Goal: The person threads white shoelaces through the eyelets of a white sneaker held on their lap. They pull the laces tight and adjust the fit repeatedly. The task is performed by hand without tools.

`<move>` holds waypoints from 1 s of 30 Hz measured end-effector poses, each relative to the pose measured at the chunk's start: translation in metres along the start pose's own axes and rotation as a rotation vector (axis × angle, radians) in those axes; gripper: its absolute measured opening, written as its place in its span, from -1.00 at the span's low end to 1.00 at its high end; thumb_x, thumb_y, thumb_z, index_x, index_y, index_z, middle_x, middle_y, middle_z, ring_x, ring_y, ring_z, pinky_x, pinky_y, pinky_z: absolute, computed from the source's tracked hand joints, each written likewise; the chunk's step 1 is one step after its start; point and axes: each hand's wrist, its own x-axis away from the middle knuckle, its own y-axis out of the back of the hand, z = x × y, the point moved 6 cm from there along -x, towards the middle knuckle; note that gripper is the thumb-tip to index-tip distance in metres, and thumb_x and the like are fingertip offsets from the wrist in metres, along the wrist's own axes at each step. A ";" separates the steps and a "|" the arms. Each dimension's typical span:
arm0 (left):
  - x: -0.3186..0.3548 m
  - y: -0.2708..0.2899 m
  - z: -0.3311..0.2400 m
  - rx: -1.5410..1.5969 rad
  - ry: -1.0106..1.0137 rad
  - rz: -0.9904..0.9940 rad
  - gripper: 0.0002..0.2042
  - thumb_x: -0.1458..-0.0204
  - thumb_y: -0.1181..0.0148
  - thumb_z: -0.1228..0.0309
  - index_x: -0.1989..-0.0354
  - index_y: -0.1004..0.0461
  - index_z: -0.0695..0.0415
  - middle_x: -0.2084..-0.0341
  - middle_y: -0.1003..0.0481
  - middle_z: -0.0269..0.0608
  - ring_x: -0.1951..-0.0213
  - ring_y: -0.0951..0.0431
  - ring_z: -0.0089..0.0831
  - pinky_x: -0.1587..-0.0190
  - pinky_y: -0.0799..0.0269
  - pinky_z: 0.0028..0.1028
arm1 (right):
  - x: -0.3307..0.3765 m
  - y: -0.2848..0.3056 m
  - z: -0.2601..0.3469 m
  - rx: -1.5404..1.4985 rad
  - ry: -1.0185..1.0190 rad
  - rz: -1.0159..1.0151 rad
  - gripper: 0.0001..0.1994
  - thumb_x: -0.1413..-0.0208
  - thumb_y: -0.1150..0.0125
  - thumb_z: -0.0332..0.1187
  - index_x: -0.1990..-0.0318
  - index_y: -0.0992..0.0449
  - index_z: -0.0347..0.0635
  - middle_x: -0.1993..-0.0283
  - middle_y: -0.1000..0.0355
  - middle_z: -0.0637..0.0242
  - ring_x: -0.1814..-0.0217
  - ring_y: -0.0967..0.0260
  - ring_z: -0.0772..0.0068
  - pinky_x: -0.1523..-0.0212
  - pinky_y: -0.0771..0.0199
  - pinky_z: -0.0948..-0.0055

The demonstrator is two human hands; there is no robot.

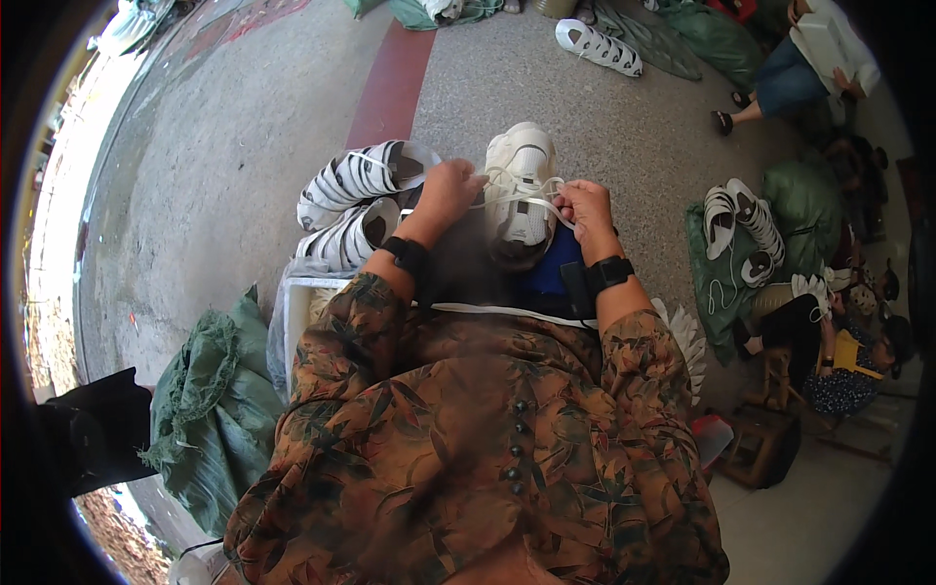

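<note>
A cream sneaker (526, 161) sits before me, over my lap, its toe pointing away. My left hand (448, 198) is closed at its left side, pinching one end of the white shoelace (502, 197). On the right side, my right hand (586, 207) grips the other end with bent fingers. The lace crosses over the shoe in loops between both hands. Beside my left hand lie two stacks of nested white-and-dark shoe uppers (336, 185). Blue cloth (551, 268) shows under the sneaker near my right wrist.
A white box (295, 327) and a green sack (210, 390) stand at my left. More stacked uppers lie ahead (600, 49) and on green sacking (746, 229) at right. One person (848, 351) sits at right near a wooden stool (756, 444); another (809, 68) is farther off.
</note>
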 end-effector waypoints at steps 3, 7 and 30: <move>-0.008 -0.016 0.003 0.183 0.180 0.130 -0.73 0.09 -0.25 0.29 0.49 -0.51 0.31 0.64 -0.51 -0.08 0.51 -0.54 -0.31 0.42 -0.41 -0.35 | 0.000 -0.008 0.000 -0.150 0.006 0.052 -0.94 0.00 -0.18 -0.48 0.41 -0.50 -0.28 0.58 -0.40 0.37 0.65 -0.18 0.69 0.62 -0.20 0.72; -0.013 -0.038 0.016 0.564 0.261 0.178 -0.76 0.00 -0.19 0.30 0.41 -0.52 0.29 0.60 -0.49 -0.31 0.56 -0.45 -0.53 0.48 -0.39 -0.46 | 0.010 -0.016 0.004 -0.253 0.022 0.203 -0.93 -0.03 -0.16 -0.45 0.42 -0.51 -0.23 0.58 -0.38 0.43 0.60 -0.19 0.69 0.52 -0.20 0.73; 0.018 -0.019 -0.010 0.024 -0.065 0.016 -0.74 0.06 -0.16 0.27 0.36 -0.42 0.25 0.61 -0.45 0.02 0.52 -0.47 -0.02 0.41 -0.37 -0.30 | 0.047 -0.013 0.015 0.734 0.537 0.233 -0.91 0.07 -0.18 -0.47 0.50 -0.42 -0.29 0.62 -0.30 0.35 0.58 -0.26 0.52 0.50 -0.31 0.41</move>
